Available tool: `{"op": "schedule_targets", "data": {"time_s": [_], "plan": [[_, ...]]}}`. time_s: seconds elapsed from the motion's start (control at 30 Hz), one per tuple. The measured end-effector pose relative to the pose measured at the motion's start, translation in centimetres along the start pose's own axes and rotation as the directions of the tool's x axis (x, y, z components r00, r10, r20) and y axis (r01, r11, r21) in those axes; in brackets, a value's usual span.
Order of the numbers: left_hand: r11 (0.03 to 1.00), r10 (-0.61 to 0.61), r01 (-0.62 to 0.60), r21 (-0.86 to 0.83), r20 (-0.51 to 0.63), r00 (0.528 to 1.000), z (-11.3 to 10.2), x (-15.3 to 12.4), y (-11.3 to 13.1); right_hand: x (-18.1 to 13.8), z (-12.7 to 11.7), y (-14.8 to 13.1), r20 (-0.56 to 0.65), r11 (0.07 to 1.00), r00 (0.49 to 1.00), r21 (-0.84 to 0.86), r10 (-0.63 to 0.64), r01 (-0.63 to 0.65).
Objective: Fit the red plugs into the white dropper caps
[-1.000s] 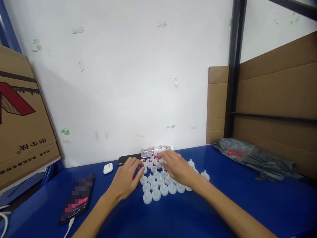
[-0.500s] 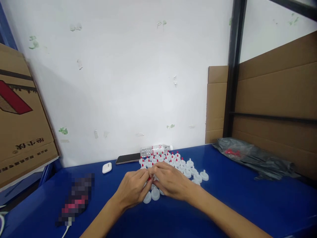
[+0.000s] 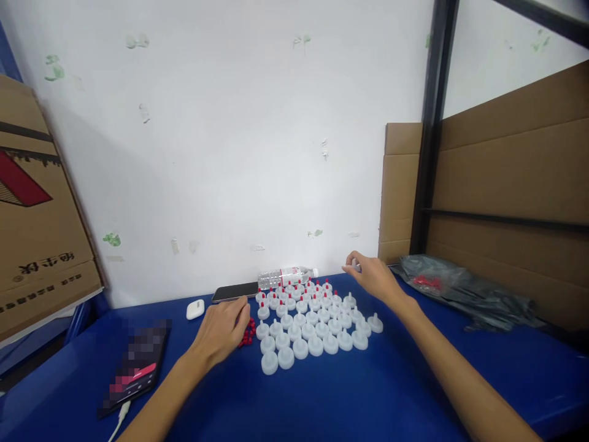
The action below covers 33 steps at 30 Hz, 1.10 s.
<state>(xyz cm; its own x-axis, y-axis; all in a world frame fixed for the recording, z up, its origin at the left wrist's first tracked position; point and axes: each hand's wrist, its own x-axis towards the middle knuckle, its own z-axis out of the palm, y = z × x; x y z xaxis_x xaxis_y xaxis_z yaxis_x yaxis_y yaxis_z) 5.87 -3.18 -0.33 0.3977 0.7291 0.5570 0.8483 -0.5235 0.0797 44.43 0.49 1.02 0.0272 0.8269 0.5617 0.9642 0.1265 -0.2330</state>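
Several white plastic caps (image 3: pixel 309 327) stand in rows on the blue table (image 3: pixel 322 399); those in the far rows carry small red tips. My left hand (image 3: pixel 221 331) rests palm down just left of the rows, fingers curled over a little heap of red tips (image 3: pixel 249 332). My right hand (image 3: pixel 372 276) is raised beyond the far right corner of the rows, its fingers pinched on a small white cap (image 3: pixel 355 266).
A water bottle (image 3: pixel 288 277) lies behind the caps, beside a dark phone (image 3: pixel 234 291) and a white earbud case (image 3: pixel 195 309). Another phone (image 3: pixel 133 368) on a cable lies at left. A grey plastic bag (image 3: pixel 464 294) sits at right. Cardboard stands on both sides.
My hands were together over the near rows half a second ago. They have parted: the right went far right with a white cap, the left drew back to the red tips.
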Motion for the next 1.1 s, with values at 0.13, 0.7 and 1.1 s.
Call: {"op": "schedule_targets", "data": {"time_s": [0.13, 0.7, 1.1], "plan": [[0.983, -0.183, 0.179, 0.039, 0.143, 0.973, 0.4, 0.3, -1.0, -0.2, 1.5, -0.4, 0.118, 0.995, 0.991, -0.093, 0.056, -0.045], [0.991, -0.123, 0.129, -0.02, 0.209, 0.97, 0.8, 0.2, -0.8, -0.6, 2.3, -0.9, 0.368, 0.998, 0.927, 0.039, -0.068, 0.058], [0.993, -0.09, 0.104, -0.051, 0.228, 0.97, 0.7, 0.0, -0.9, -0.6, 1.2, -1.0, 0.444, 0.925, 0.826, 0.309, -0.346, 0.222]]}}
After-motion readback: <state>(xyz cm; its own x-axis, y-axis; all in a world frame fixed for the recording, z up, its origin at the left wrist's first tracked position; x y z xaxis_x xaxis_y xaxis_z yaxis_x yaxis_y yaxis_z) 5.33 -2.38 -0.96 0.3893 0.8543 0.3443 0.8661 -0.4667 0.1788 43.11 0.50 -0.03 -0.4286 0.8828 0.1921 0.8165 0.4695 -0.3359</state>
